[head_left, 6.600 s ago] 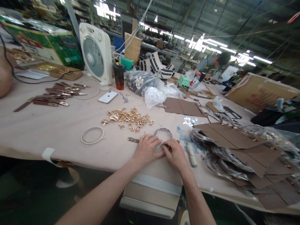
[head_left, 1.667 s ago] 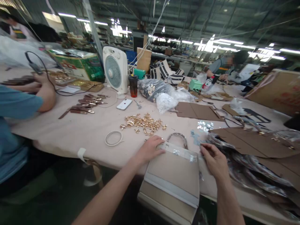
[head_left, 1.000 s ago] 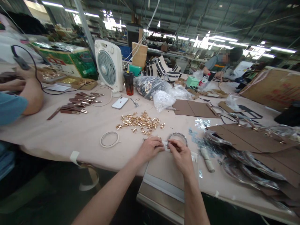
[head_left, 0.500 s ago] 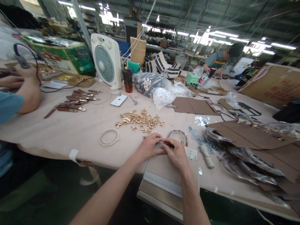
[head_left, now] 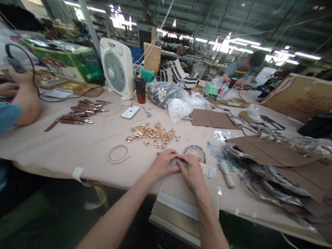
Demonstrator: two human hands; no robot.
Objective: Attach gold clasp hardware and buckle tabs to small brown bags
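A beige handbag (head_left: 181,197) with a white band lies at the table's near edge, its wrapped handle (head_left: 194,150) arching away from me. My left hand (head_left: 163,164) and my right hand (head_left: 190,171) meet at the bag's top edge, fingers curled and pinching there; what they pinch is hidden. A small metal plate (head_left: 209,174) shows on the bag's top strip to the right of my hands. A heap of gold metal fittings (head_left: 151,133) lies just beyond my hands.
A white ring (head_left: 118,153), a phone (head_left: 131,111), a fan (head_left: 116,67) and brown straps (head_left: 77,112) lie left. Brown leather panels (head_left: 269,152) with wrapped handles pile up on the right. A person's arm (head_left: 23,100) rests far left; another person sits at the back.
My right hand came back from the right side of the bag and joined the left at the bag's top edge, where both now press closer together.
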